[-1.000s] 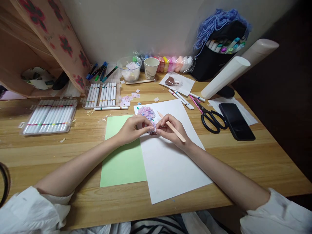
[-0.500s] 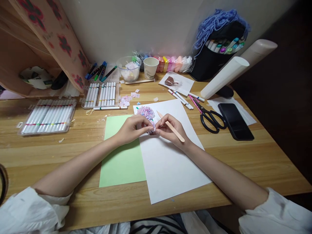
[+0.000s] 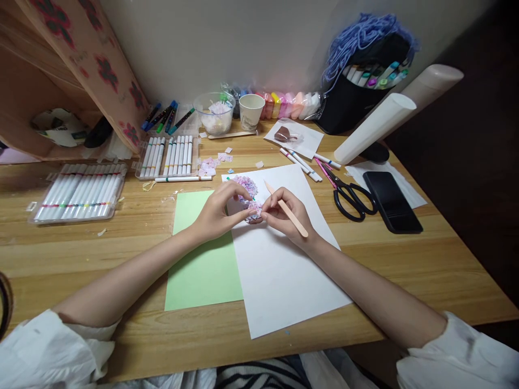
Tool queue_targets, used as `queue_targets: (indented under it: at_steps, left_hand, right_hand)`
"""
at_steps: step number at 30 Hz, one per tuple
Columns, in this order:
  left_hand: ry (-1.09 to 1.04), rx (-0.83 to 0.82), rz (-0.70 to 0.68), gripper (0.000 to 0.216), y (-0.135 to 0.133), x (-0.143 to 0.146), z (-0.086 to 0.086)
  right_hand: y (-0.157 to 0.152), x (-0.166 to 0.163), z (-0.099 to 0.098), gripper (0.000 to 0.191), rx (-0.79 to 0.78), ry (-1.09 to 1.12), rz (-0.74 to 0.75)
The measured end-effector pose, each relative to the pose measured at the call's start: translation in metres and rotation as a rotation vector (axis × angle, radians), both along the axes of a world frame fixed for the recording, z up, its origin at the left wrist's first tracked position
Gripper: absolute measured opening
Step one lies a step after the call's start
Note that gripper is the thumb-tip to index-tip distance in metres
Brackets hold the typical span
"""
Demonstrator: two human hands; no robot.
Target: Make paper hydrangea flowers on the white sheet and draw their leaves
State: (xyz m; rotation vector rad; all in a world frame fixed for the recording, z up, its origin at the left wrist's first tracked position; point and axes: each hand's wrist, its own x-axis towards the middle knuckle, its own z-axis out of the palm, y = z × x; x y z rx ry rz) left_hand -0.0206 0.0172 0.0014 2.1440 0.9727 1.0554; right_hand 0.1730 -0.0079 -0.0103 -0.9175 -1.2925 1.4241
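Note:
Pink, blue and purple bits of paper make up a round clump (image 3: 246, 186) on the white sheet (image 3: 292, 270). A smaller clump (image 3: 254, 207) of the same bits, with brown along its lower edge, lies nearer me. My left hand (image 3: 221, 210) arches beside it, thumb at its near edge and index finger lifted apart. On the other side, my right hand (image 3: 287, 213) has a wooden craft stick (image 3: 298, 224) tucked through its fingers. Its thumb and index fingertips come together at the smaller clump's right edge; whether they pinch a bit of paper is too small to tell.
Green paper (image 3: 203, 270) lies partly under the white sheet. Paper scraps (image 3: 208, 165), marker cases (image 3: 81, 194), a clear bowl (image 3: 214, 121) and a paper cup (image 3: 251, 111) stand beyond. To the right are scissors (image 3: 351, 197), a phone (image 3: 392, 202) and a white tube (image 3: 373, 129).
My left index finger has lifted away from the thumb, uncovering more of the smaller clump. My right hand has shifted slightly right, still with the craft stick.

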Motion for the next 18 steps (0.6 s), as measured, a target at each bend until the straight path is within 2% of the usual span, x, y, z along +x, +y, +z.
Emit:
queue_targets:
  at_steps: [2, 5, 8, 18]
  left_hand:
    - [-0.005, 0.124, 0.071, 0.021, -0.001, 0.001, 0.000]
    - [0.055, 0.196, 0.009, 0.017, -0.005, 0.004, 0.000]
    - [0.102, 0.205, -0.049, 0.015, -0.009, 0.008, 0.000]
    - [0.144, 0.205, -0.052, 0.009, -0.011, 0.007, -0.005]
  right_hand:
    - [0.001, 0.001, -0.001, 0.035, 0.044, -0.011, -0.060]
    - [0.001, 0.001, -0.004, 0.031, 0.113, -0.032, -0.111]
    - [0.000, 0.000, -0.005, 0.030, 0.135, -0.061, -0.099]
    - [-0.007, -0.005, 0.001, 0.030, 0.189, -0.171, -0.092]
